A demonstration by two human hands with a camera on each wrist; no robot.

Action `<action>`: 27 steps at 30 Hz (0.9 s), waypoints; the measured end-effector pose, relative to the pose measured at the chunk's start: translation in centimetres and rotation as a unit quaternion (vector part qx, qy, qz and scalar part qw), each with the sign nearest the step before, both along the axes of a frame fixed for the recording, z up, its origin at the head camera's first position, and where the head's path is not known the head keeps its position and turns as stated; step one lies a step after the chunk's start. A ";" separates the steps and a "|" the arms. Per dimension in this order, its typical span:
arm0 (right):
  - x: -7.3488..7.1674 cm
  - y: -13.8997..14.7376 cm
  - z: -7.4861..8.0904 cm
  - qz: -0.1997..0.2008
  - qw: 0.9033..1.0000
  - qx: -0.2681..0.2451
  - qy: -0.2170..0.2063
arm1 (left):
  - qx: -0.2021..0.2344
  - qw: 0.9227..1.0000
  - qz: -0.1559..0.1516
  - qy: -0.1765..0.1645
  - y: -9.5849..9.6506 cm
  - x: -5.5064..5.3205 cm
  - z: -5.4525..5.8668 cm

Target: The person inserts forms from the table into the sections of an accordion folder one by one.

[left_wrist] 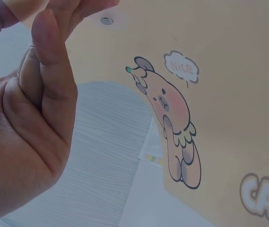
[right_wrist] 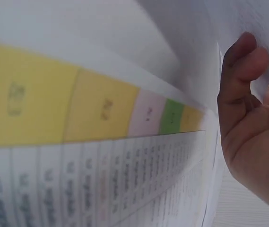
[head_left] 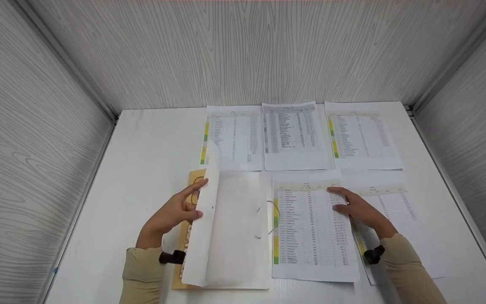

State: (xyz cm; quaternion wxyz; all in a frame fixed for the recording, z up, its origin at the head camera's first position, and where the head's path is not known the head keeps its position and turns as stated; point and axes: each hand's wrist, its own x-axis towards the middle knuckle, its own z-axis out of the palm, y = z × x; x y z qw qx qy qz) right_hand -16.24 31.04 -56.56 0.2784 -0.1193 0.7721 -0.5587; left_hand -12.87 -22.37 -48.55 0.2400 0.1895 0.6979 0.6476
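Note:
A tan folder with a white inside (head_left: pixel 238 236) lies left of centre, its left flap (head_left: pixel 206 236) curling up. My left hand (head_left: pixel 179 211) pinches that flap's edge between thumb and fingers. The left wrist view shows the flap's tan face (left_wrist: pixel 238 104) with a cartoon bear, a "Nice" bubble and a silver stud. Thin curved prongs stand near the folder's right edge. Beside them, my right hand (head_left: pixel 357 211) grips the right edge of a printed table sheet (head_left: pixel 310 232); in the right wrist view, the fingers (right_wrist: pixel 243 71) hold white paper above another sheet with a coloured strip (right_wrist: pixel 101 109).
Three more printed sheets line the back: one at left (head_left: pixel 238 135), one grey-headed (head_left: pixel 291 135), one at right (head_left: pixel 363 135). Another sheet (head_left: pixel 407 228) lies under my right forearm. Wood-grain panels (head_left: pixel 243 50) wall in the white table (head_left: pixel 103 202) at the back and both sides.

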 end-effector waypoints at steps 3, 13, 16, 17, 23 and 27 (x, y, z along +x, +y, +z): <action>0.2 0.2 0.4 0.011 1.000 -0.011 -0.007 | 0.005 1.000 -0.001 -0.001 -0.1 0.0 -0.1; 1.1 1.0 3.6 -0.006 1.000 -0.014 0.025 | 0.007 1.000 -0.003 0.004 -0.2 -0.2 -0.3; 1.3 1.3 4.7 -0.025 0.998 -0.001 0.056 | 0.018 1.000 -0.006 0.003 -0.2 -0.4 -0.4; 1.4 1.3 5.1 -0.032 0.997 0.002 0.067 | 0.021 1.000 -0.007 0.003 -0.2 -0.4 -0.4; 1.6 1.2 7.0 -0.079 0.992 -0.056 0.075 | 0.011 1.000 -0.005 0.008 -0.2 -0.2 -0.5; 1.5 0.6 7.8 -0.112 0.985 -0.115 0.066 | 0.004 1.000 0.001 0.007 -0.2 -0.2 -0.4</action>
